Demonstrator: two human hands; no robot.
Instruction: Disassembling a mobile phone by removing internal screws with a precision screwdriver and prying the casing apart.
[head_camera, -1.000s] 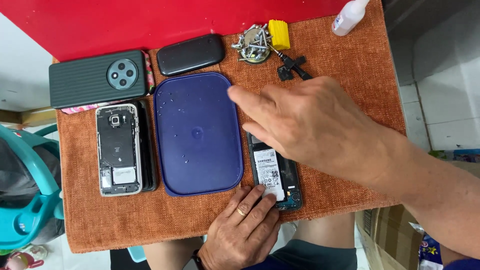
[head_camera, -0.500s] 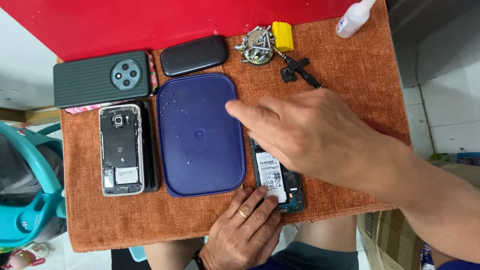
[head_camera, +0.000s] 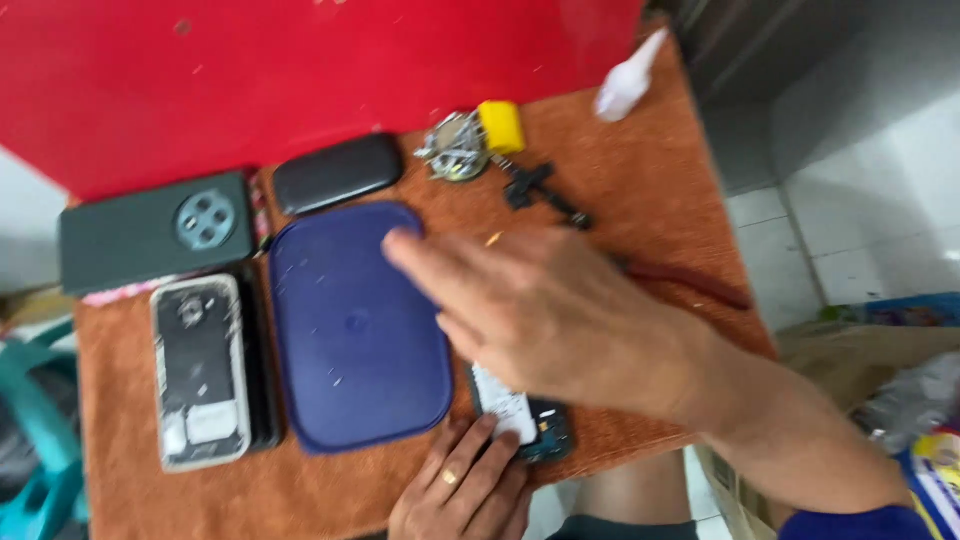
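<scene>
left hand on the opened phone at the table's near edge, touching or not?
Touching. The head view shows the left hand with fingertips resting on the opened phone's lower end, no gap visible.

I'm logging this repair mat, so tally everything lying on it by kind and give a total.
Phones and phone bodies: 3: cased phone, opened phone, opened phone under the hands
Dark pouch: 1
Blue lid: 1
Key bunch with yellow tag: 1
Black tool: 1
Red-handled tool: 1
White bottle: 1
Total: 9
</scene>
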